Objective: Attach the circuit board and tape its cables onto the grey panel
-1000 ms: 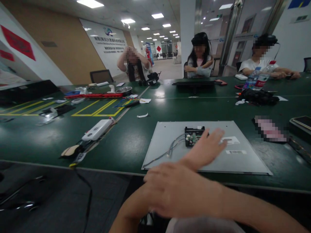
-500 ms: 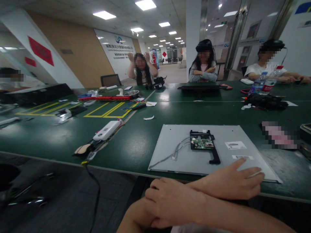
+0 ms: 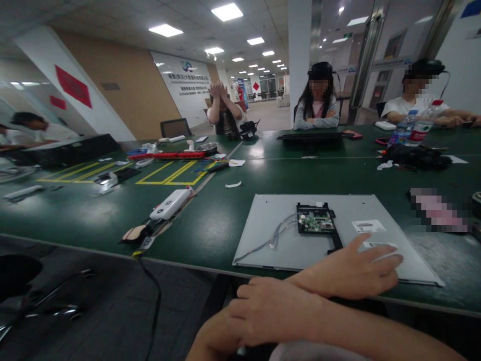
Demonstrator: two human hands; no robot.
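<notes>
The grey panel (image 3: 270, 210) lies flat on the green bench (image 3: 210, 225), near its edge and in front of the person. Over the near edge the arms are crossed: the right hand (image 3: 265, 308) has its grip curled over the left forearm (image 3: 214, 333). The left hand (image 3: 361, 271) has a wide grip, fingers spread and holding nothing, over the panel's near right part; whether it touches, I cannot tell. A second ago it hid much of the black bracket (image 3: 337, 240) and some of the circuit board (image 3: 314, 221); it has since drawn back toward the near right, leaving the board in plain sight. I judge that nothing is being done to the electronics just now. Thin cables (image 3: 277, 232) trail leftward from the board, and two white labels (image 3: 368, 226) show by the spread fingers, the nearer partly covered.
</notes>
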